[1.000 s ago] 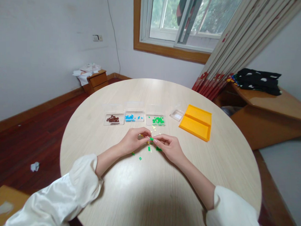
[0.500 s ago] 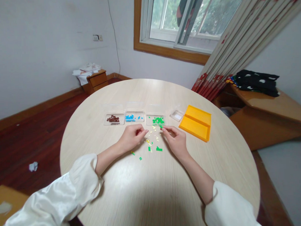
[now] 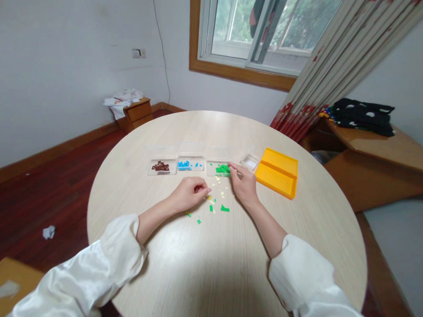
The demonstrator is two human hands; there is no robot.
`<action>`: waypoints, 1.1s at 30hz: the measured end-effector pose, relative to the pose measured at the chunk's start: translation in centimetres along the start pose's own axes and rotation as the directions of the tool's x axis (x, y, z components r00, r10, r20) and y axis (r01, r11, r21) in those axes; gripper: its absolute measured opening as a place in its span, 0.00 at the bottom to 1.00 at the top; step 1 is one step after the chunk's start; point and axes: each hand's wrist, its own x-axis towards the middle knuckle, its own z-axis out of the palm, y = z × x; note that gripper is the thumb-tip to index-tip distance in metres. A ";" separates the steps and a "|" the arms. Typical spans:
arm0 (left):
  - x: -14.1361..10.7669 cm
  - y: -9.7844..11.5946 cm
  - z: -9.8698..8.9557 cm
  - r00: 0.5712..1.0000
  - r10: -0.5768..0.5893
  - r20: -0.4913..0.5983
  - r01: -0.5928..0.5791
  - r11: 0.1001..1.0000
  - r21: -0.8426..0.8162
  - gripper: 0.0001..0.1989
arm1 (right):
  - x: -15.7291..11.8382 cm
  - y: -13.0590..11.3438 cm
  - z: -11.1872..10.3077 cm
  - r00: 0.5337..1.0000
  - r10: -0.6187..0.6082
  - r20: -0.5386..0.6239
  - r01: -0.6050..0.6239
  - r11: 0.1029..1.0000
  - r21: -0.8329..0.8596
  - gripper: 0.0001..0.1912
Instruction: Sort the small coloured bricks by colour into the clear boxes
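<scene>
My left hand point(image 3: 190, 194) rests near the table's middle, thumb and fingers pressed together; whatever they hold is too small to name. At the right edge of the clear box of green bricks point(image 3: 221, 169) are the fingertips of my right hand point(image 3: 245, 184), closed together, with their contents not visible. Between the hands lie scattered cream pieces point(image 3: 222, 194). Nearer to me are a green brick piece point(image 3: 225, 209), a smaller green piece point(image 3: 211, 208) and another green piece point(image 3: 199, 221). A yellow piece point(image 3: 209, 197) lies by my left fingertips.
Farther left on the round table point(image 3: 187, 270) stand clear boxes of brown bricks point(image 3: 160, 166) and blue bricks point(image 3: 184, 165). A small clear box point(image 3: 249, 162) and an open yellow case point(image 3: 276, 179) are at the right.
My right hand has moved forward to the green bricks' box; the green piece that showed at its fingertips is no longer distinguishable. My left hand has shifted slightly.
</scene>
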 end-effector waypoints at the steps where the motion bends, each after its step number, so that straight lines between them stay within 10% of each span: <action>1: 0.0 -0.1 0.0 1.000 0.017 0.014 -0.017 1.000 0.005 0.08 | -0.1 -0.1 -0.1 1.000 -0.017 0.010 0.017 1.000 -0.010 0.13; 11: -0.5 0.1 -0.6 0.940 0.216 0.263 -0.239 0.970 0.056 0.12 | -2.8 -3.0 -2.0 0.960 -0.208 0.188 0.213 0.977 -0.004 0.08; 22: -0.6 -0.1 0.0 0.926 0.222 0.304 -0.285 0.941 0.180 0.13 | -5.8 -3.8 -5.0 0.844 -0.134 0.520 0.183 0.982 -0.043 0.06; 33: -0.4 -0.5 0.1 0.941 0.206 0.268 -0.257 0.951 0.174 0.09 | -5.7 -3.3 -4.8 0.812 -0.148 0.564 0.204 0.978 -0.036 0.04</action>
